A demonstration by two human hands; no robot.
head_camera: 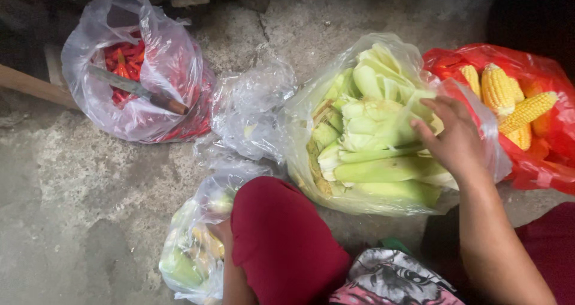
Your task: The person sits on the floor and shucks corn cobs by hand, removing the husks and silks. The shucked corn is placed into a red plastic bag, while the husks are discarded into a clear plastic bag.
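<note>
My right hand (453, 138) reaches into a clear plastic bag (299, 131) packed with pale green corn husks (374, 143). Its fingers lie on top of the husks near the bag's right rim, and nothing is lifted. My left hand (220, 230) is mostly hidden behind my red-clothed knee (278, 239). It touches a smaller clear bag (188, 251) of husks and greenish pieces at the lower left, but its grip does not show.
A red bag (539, 161) at the right holds peeled yellow corn cobs (500, 92). At the upper left a clear bag (173, 59) holds red chillies (123, 65), with a wooden-handled knife (141, 91) lying across it. Crumpled clear plastic (248, 107) lies between the bags on the rough concrete floor (72, 191).
</note>
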